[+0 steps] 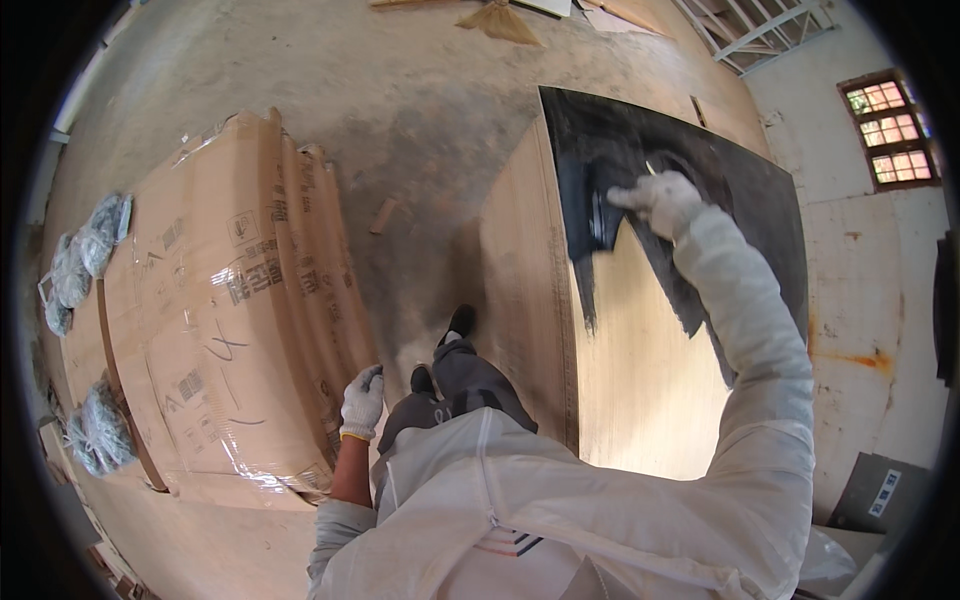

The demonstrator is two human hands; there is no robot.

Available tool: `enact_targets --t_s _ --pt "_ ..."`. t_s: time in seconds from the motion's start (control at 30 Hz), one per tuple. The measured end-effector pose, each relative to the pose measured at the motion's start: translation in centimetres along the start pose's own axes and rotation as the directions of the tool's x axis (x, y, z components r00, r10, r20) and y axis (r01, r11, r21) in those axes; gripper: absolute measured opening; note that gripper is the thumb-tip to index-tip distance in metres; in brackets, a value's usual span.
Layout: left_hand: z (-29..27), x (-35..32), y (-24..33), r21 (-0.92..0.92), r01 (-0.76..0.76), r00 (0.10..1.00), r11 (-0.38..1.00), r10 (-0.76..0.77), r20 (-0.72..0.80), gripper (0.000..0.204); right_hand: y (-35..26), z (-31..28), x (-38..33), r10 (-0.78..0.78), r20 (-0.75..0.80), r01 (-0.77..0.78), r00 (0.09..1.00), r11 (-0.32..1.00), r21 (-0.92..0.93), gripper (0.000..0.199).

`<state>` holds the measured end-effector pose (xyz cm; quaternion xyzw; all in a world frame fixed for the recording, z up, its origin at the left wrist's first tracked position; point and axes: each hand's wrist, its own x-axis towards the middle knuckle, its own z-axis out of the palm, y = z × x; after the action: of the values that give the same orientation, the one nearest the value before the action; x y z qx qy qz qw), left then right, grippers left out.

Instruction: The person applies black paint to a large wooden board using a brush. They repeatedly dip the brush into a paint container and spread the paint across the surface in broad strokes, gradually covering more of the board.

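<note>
My right hand (668, 203), in a pale knitted glove, is closed on a dark, wide paintbrush (604, 215), blurred at its edges. The brush rests on the top of a tall, pale wooden block or stack of boards (640, 370). Wet-looking black coating (745, 190) covers the far and right parts of that top, with ragged streaks running toward me; the near left part is bare wood. My left hand (362, 403), also gloved, hangs low with its fingers curled together. It is beside the cardboard packages on my left, and nothing shows in it.
Large taped cardboard packages (200, 330) stand on my left, with plastic-wrapped bundles (100, 430) along their far-left side. My feet (460, 322) are in the passage between packages and wood. A broom head (500, 22) lies on the floor ahead. A barred window (888, 130) is at right.
</note>
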<state>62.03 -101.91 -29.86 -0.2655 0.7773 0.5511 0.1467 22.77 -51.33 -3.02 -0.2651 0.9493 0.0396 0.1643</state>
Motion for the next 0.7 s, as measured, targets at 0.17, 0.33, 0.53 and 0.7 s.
enact_targets --t_s 0.17,0.33,0.53,0.7 --pt "2.2 -0.2 -1.3 0.03 0.021 0.999 0.999 -0.021 0.027 0.033 -6.7 2.3 -12.1 -0.258 0.207 0.319 0.944 0.876 -0.361 0.061" --pt "2.8 -0.2 -0.4 0.032 0.051 0.995 0.998 -0.054 0.083 0.035 -3.0 2.4 -14.0 0.042 0.194 0.041 0.98 0.914 -0.405 0.058" --pt "0.6 -0.5 2.4 0.177 -0.012 0.996 0.984 -0.004 0.088 0.033 4.3 -0.9 -3.9 0.108 -0.025 -0.111 0.994 0.965 -0.24 0.054" --pt "-0.4 -1.3 1.9 0.115 -0.049 0.999 0.992 0.047 0.023 0.032 2.3 -0.1 -2.9 -0.15 0.07 0.157 0.986 0.981 -0.115 0.054"
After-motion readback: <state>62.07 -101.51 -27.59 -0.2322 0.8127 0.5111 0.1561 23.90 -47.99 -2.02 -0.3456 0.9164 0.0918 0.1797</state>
